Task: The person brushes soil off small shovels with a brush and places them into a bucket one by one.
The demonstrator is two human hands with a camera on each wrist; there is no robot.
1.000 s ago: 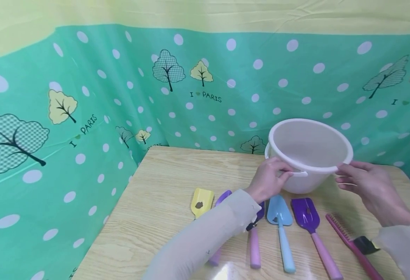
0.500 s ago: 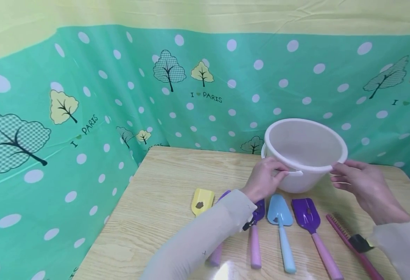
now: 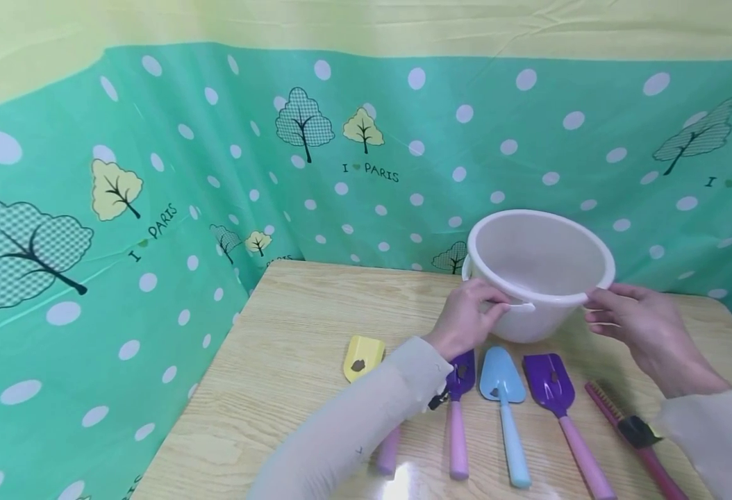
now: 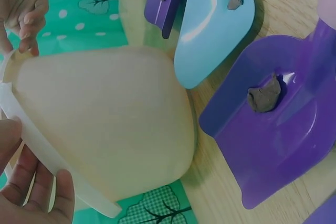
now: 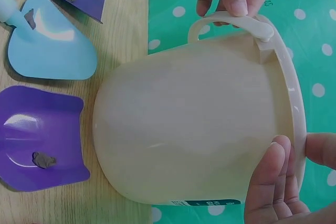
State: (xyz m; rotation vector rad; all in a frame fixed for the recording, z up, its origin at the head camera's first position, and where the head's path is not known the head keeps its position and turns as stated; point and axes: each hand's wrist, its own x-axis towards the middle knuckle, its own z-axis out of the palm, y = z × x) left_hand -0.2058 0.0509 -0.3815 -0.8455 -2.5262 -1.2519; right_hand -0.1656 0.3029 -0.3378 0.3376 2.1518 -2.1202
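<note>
Behind everything you have a green polka-dotted curtain with trees printed on it. In front of it spreads your wood-grained bench. Your white bucket is toward the back right of the bench, mouth facing up. Your right hand pinches the rim on its right side, thumb opposite fingers; your left hand has thumb and fingers closed on the bucket's white handle, at the near left. Nearer you lies a row: a yellow scoop partly under your left sleeve, a purple scoop, a light blue scoop just in front of the bucket, another purple scoop, then a pink-red brush beside your right sleeve. The bucket wears a dark label, and a small grey-brown lump sits on the second purple scoop's blade.
</note>
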